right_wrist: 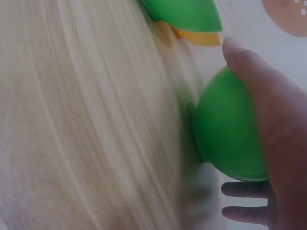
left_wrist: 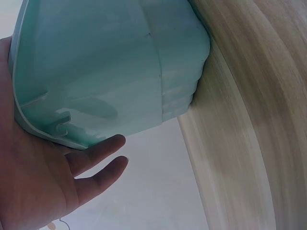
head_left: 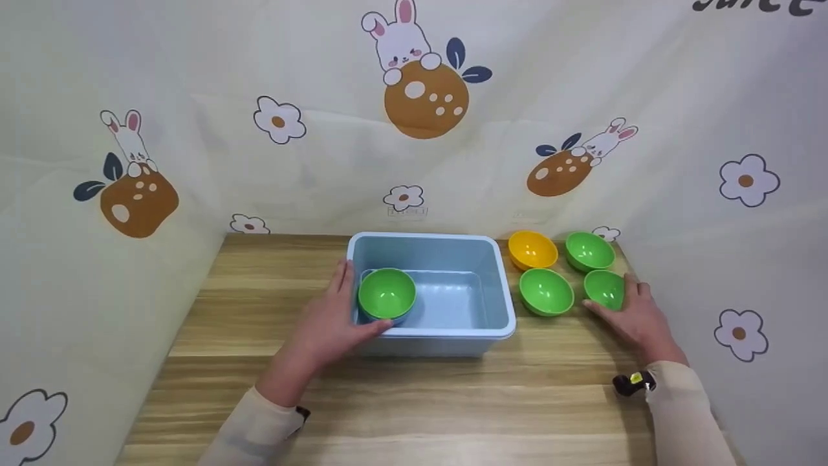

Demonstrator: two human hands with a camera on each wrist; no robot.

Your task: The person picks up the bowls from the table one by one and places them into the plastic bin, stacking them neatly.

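A light blue plastic bin (head_left: 446, 239) stands on the table. My left hand (head_left: 330, 327) holds its front left corner, thumb over the front rim and fingers along the left side; two fingertips extend past the wall in the left wrist view. Inside, at the left, a green bowl (head_left: 388, 292) sits on top of a blue one, mostly hidden. My right hand (head_left: 637, 317) is spread around another green bowl (head_left: 603, 289), thumb on the near left and fingers at the right rim. In the right wrist view this bowl (right_wrist: 228, 129) is upright, with straight fingers (right_wrist: 247, 189) beside it.
Right of the bin stand an orange bowl (head_left: 532, 250), a green bowl (head_left: 546, 292) and a further green bowl (head_left: 589, 251) behind the right hand's one. Printed cloth walls (head_left: 323, 175) border the wooden table (head_left: 453, 414) at the back and sides.
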